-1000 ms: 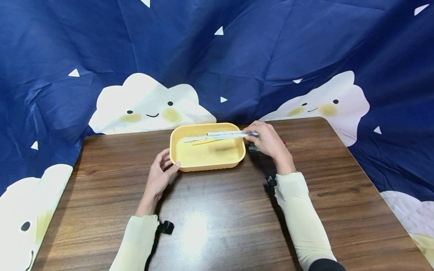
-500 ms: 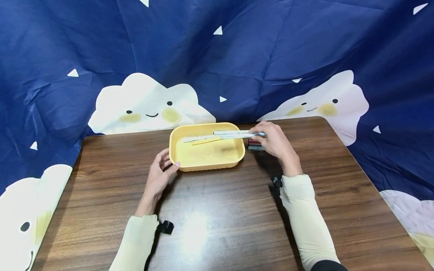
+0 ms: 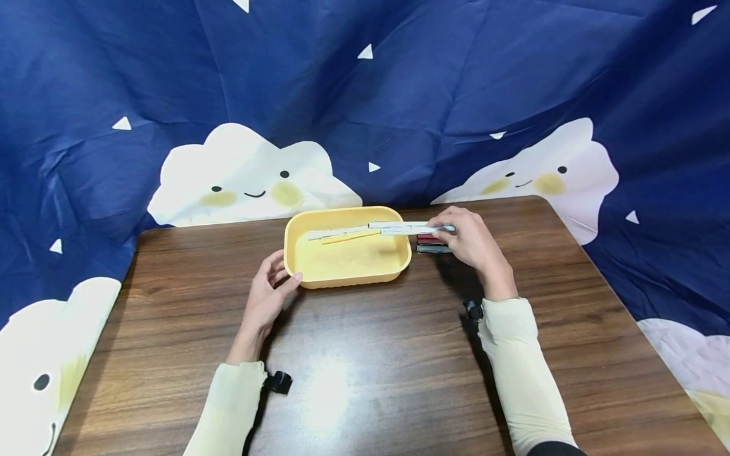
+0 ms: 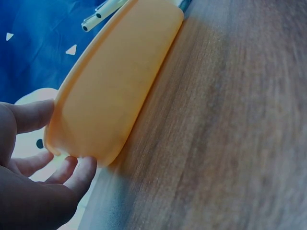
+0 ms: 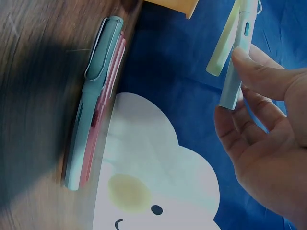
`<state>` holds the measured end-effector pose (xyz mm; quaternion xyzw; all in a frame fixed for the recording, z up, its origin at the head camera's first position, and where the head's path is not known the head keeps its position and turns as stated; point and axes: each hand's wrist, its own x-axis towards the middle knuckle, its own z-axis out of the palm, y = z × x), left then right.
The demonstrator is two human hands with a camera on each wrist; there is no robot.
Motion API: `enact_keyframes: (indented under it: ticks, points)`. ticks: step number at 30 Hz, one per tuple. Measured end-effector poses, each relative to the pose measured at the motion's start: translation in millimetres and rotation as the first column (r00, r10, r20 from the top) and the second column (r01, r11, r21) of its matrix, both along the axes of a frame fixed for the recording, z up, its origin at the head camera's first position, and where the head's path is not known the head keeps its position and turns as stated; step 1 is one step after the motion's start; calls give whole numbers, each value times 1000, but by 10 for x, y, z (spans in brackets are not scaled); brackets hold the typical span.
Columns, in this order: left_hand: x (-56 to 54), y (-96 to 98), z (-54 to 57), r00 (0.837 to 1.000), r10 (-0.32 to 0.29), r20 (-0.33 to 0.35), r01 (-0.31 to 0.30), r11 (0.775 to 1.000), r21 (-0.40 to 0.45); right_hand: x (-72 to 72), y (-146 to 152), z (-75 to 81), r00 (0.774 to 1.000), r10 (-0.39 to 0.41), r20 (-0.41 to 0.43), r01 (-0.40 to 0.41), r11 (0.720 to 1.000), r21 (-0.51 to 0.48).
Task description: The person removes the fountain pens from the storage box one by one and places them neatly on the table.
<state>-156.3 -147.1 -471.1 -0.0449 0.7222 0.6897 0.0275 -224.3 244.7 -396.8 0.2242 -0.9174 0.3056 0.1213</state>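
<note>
My left hand (image 3: pixel 267 296) grips the near left corner of a yellow plastic tray (image 3: pixel 348 278), thumb over the rim and fingers against the outer wall. My right hand (image 3: pixel 470 239) pinches a light blue pen (image 5: pixel 232 86) between thumb and fingers. A pale yellow-green pen (image 5: pixel 218 60) lies alongside it, close to the fingers. Both stretch leftward from the hand over the tray's right rim. In the tray lie a yellow pen (image 3: pixel 342 239) and a whitish pen (image 3: pixel 327 234), their right ends close to the held pens in the head view.
Just right of the tray, a green pen (image 5: pixel 85 115) and a red pen (image 5: pixel 99 108) lie side by side on the wooden table (image 3: pixel 365 354). A blue curtain (image 3: pixel 399 82) with printed clouds hangs behind the table's far edge.
My right hand has moved to the right with the pens, uncovering more of the red and green pens on the table. The left hand and tray have stayed put.
</note>
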Motion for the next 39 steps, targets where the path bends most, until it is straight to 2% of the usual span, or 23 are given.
enact_keyframes:
  ticks: [10, 39]
  points:
    - [-2, 6, -4, 1000, 1, 1, -1, 1000, -2, 55, 135, -49, 1000, -9, -22, 10, 1000, 9]
    - [6, 10, 15, 1000, -2, 8, 2, 1000, -9, 196, 531, -228, 996, -88, -6, 88, 996, 18]
